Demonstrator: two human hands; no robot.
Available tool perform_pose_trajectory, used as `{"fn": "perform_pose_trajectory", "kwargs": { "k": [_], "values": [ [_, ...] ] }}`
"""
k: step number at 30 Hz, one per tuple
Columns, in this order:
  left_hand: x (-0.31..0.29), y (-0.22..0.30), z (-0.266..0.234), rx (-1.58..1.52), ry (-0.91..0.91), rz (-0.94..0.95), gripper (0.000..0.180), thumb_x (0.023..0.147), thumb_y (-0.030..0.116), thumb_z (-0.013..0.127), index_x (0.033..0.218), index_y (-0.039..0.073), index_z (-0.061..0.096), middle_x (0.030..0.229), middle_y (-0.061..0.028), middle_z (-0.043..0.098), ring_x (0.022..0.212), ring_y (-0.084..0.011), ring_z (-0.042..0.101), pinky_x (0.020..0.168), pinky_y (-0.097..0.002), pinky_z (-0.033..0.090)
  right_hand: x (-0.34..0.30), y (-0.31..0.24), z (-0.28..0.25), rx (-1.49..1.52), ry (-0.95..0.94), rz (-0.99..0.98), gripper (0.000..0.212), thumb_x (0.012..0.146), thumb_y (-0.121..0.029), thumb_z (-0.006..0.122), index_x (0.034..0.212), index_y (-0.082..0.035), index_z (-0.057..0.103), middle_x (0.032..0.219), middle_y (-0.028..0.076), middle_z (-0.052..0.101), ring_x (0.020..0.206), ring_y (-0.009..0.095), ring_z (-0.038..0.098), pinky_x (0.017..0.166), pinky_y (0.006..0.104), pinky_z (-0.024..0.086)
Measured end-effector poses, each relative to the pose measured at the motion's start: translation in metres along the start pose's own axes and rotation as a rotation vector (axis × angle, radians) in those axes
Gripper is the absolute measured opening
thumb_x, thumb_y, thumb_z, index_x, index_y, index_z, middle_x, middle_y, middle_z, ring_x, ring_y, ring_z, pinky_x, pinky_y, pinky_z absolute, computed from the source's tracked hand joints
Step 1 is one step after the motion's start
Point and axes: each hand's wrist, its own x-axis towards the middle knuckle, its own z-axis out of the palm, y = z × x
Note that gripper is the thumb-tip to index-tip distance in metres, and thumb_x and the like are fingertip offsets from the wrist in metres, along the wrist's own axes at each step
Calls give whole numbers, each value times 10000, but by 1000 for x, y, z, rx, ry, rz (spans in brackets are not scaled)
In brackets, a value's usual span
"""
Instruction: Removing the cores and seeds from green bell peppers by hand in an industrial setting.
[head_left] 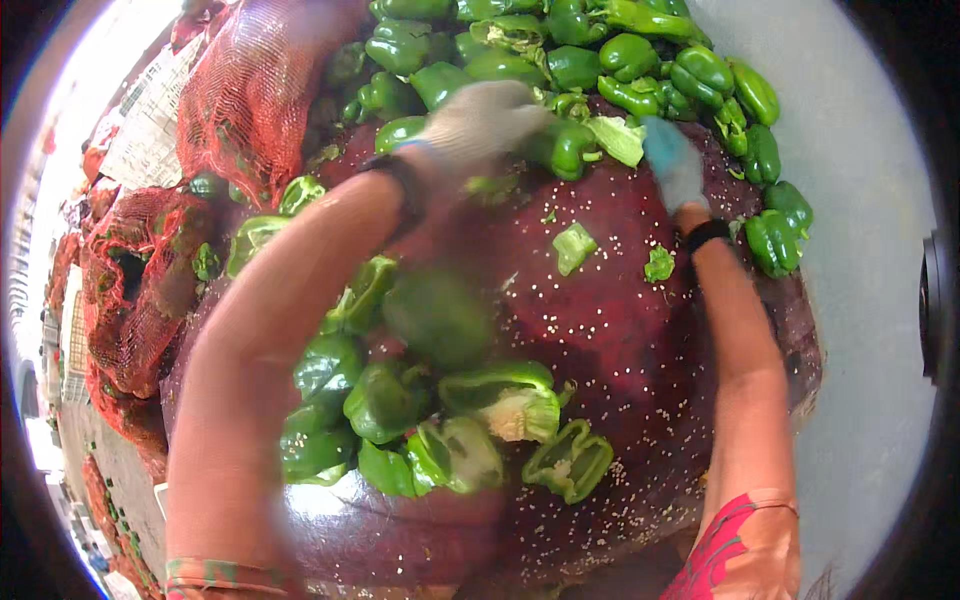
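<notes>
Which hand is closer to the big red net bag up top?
Left. The left hand is to the right of the red net bag; the right hand is much farther right.

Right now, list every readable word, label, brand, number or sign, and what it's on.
None readable.
Peppers: no labels visible.
Left hand and right hand: gloved, no legible print; the left is motion-blurred.
Dark wristbands: no legible marks.
Red mesh sacks: no readable tag.
White crate and the clutter at the far left: too small or blurred to tell.
</notes>
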Motion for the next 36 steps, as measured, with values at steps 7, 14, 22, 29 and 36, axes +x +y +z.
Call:
{"fn": "perform_pose_trajectory", "kwargs": {
  "k": [7,14,22,29,36],
  "values": [
    [86,-17,70,219,42,217,595,872,523,511,1230,91,709,1322,-231,613,1223,-419,573,1057,-453,460,-18,-27,49,329,-78,-240,458,1052,-390,442,1380,-115,605,1354,108,648,1165,260,648,1005,387,496],
    [-53,-22,20,389,-81,289,480,922,358,491,1133,-30,680,1157,-248,690,947,-385,708,831,-462,587,-64,-44,98,197,-376,-224,390,1042,-248,404,1308,-94,645,1278,85,680,1098,171,625,916,375,515],
    [-224,-86,-95,132,-3,-98,293,973,273,598,1114,42,708,1005,-128,715,901,-208,697,795,-332,563,-181,-203,154,195,-749,-462,392,1033,-310,434,1149,-36,688,1109,200,699,1090,346,652,965,438,499],
    [-177,-175,-159,925,309,41,280,928,235,619,1174,128,701,990,-110,705,816,-289,708,768,-404,569,-225,-295,178,41,-873,-939,377,998,-326,466,1077,-37,695,1041,217,693,935,424,649,863,507,513],
    [-111,-208,-115,851,124,110,312,924,201,567,1212,148,675,1104,-156,693,934,-390,704,813,-495,578,-218,-333,126,-130,-1002,-745,307,951,-135,574,1230,-33,650,1116,191,704,985,362,681,900,429,542]
  ]
}}
